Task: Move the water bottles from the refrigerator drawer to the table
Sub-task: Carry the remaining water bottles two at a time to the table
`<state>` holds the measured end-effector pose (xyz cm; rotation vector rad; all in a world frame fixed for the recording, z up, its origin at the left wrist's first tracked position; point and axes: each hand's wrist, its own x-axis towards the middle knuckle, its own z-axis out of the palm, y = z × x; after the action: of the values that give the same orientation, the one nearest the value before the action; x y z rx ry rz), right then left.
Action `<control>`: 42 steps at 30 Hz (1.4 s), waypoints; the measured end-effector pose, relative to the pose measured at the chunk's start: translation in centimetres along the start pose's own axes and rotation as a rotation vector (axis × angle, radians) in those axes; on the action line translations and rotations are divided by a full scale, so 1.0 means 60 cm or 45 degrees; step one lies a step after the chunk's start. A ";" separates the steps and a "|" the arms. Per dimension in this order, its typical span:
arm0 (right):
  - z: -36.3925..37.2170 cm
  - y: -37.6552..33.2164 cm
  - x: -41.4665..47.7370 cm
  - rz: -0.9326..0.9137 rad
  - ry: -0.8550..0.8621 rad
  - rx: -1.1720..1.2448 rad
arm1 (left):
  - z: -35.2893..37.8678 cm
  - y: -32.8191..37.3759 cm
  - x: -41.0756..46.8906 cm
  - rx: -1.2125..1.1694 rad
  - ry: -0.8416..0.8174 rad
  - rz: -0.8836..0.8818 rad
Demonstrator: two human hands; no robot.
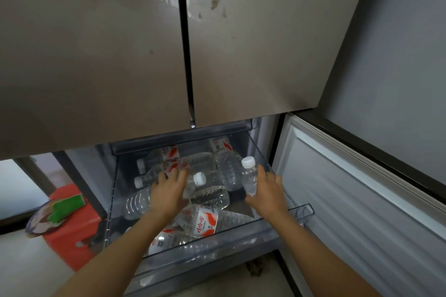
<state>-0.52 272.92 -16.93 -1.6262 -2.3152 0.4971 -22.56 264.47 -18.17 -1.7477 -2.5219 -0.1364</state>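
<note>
A clear plastic refrigerator drawer is pulled out below two closed upper doors. Several clear water bottles with white caps and red-and-white labels lie jumbled inside it. My right hand is closed around one water bottle, held upright with its cap on top, at the drawer's right side. My left hand reaches into the middle of the pile and wraps a second water bottle, whose cap points right. A labelled bottle lies just under my left wrist. The table is out of view.
The lower refrigerator door stands open to the right of the drawer. A red stool with a green sponge and a patterned cloth on it stands on the floor at the left. The closed upper doors hang overhead.
</note>
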 end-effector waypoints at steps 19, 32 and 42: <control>-0.011 0.001 -0.012 -0.118 0.007 0.301 | -0.104 -0.043 -0.163 -1.198 0.723 -0.688; -0.162 -0.224 -0.089 -0.797 -0.107 1.132 | -0.273 -0.063 -0.240 -1.546 1.050 -0.521; -0.140 -0.358 -0.142 -1.044 -0.558 1.282 | -0.310 -0.136 -0.364 -1.406 1.271 -0.768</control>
<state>-12.54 259.23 -0.40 -0.0947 -2.0996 1.5288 -22.43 239.23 -2.32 -0.5057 -2.0301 -2.0730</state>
